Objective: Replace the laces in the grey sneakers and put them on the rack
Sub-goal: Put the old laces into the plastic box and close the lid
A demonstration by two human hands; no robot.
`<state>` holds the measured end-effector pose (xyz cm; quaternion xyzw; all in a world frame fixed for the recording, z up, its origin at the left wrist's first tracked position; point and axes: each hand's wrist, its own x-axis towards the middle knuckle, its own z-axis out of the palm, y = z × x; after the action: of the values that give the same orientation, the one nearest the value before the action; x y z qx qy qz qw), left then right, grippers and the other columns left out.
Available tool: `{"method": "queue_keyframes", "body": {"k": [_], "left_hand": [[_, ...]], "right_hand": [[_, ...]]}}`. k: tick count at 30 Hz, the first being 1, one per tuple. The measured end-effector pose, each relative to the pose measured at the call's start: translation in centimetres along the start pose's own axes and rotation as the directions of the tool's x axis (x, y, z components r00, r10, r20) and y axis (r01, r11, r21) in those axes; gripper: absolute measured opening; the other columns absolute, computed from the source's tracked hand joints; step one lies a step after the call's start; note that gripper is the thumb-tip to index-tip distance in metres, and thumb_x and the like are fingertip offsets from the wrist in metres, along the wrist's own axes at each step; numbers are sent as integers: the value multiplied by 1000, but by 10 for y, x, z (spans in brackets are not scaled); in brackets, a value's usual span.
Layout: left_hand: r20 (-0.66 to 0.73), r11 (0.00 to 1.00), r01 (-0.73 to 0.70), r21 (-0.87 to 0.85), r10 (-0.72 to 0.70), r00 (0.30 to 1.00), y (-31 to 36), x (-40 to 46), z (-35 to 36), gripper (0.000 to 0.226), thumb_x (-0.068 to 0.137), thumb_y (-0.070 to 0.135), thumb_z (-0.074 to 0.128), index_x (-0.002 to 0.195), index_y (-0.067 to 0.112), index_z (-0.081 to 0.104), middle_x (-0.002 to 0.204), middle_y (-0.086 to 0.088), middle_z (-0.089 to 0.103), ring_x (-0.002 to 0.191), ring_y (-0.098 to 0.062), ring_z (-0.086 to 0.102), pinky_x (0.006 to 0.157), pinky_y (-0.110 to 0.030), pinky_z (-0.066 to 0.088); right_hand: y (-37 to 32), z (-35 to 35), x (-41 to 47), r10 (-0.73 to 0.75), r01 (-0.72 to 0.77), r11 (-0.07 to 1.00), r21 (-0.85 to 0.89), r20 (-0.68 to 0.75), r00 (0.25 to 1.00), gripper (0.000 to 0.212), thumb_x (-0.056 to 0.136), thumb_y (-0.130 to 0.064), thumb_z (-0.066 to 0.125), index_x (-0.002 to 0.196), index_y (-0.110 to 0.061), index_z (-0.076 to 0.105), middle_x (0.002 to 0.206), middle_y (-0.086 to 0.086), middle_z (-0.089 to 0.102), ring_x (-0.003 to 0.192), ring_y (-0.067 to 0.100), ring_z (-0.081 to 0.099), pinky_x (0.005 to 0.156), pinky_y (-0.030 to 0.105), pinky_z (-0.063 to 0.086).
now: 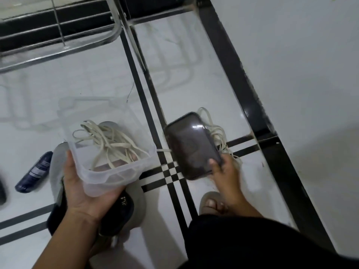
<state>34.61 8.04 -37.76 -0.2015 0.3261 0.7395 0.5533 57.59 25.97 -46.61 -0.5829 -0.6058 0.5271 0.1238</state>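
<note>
Left hand [85, 193] grips a clear plastic tub [108, 144] of cream laces [110, 142]; right hand [225, 169] holds a dark phone [192, 146].

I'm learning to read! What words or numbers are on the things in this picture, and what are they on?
Nothing here reads clearly.
Blue bottle: a white label with small print, too blurred to read.
Dark shoe: pale marks on the insole, too blurred to read.
Phone: screen dark, only glare.
Plastic box: no writing seen.
</note>
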Motion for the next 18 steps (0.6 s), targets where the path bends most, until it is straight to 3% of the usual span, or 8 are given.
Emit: {"method": "queue_keyframes", "body": {"k": [3, 5, 8, 11, 13, 15, 18], "left_hand": [[147, 998, -26, -64, 35, 989, -5, 8, -2, 67, 92, 64, 39, 142, 20, 44, 148, -3, 39, 144, -22, 18, 117, -50, 15], [88, 997, -50, -58, 55, 995, -10, 11, -2, 71, 91, 64, 44, 147, 22, 36, 150, -4, 37, 143, -25, 23, 114, -52, 22], [53, 996, -90, 16, 89, 995, -18, 10, 7, 76, 87, 64, 51, 149, 22, 34, 147, -8, 42, 134, -31, 42, 102, -56, 39], [-36, 982, -123, 141, 129, 991, -24, 9, 14, 88, 74, 62, 67, 147, 21, 38, 151, -11, 37, 134, -36, 41, 94, -60, 45], [-98, 969, -149, 197, 171, 980, -25, 8, 14, 98, 66, 59, 74, 148, 20, 37, 154, -13, 31, 138, -39, 35, 94, -65, 42], [-114, 965, -201, 169, 222, 968, -26, 7, 10, 85, 76, 58, 66, 147, 19, 39, 152, -15, 36, 137, -40, 36, 95, -65, 41], [-138, 953, -287, 99, 299, 944, -17, 5, -2, 65, 88, 59, 51, 139, 19, 51, 145, -14, 47, 131, -42, 44, 99, -68, 35]], "right_hand": [[11, -42, 17, 64, -54, 996, 68, -155, 986, 12, 94, -23, 59, 103, -27, 52, 108, 7, 64, 98, 24, 65, 80, 45, 59], [13, -58, 23, 99, -77, 990, 115, -201, 975, 17, 96, -17, 57, 112, -16, 52, 117, 13, 61, 104, 27, 64, 77, 39, 58], [8, -70, 20, 114, -67, 968, 241, -185, 976, 12, 98, -15, 54, 109, -19, 53, 120, 12, 61, 108, 28, 64, 81, 41, 58], [-11, -51, 8, 47, -18, 940, 340, -79, 996, 14, 98, -15, 54, 99, -28, 55, 111, 4, 65, 100, 18, 67, 77, 37, 59], [-24, -22, -2, -14, 9, 959, 283, 14, 1000, 16, 98, -16, 54, 99, -31, 53, 106, -3, 66, 94, 10, 67, 74, 33, 59], [-26, 9, -6, -85, 79, 991, 107, 56, 995, 14, 97, -21, 55, 99, -35, 52, 100, -5, 67, 92, 13, 66, 76, 34, 58], [-21, 22, 0, -113, 108, 991, -78, -66, 991, 16, 96, -22, 55, 111, -16, 54, 98, 1, 67, 92, 21, 64, 70, 24, 47]]}}
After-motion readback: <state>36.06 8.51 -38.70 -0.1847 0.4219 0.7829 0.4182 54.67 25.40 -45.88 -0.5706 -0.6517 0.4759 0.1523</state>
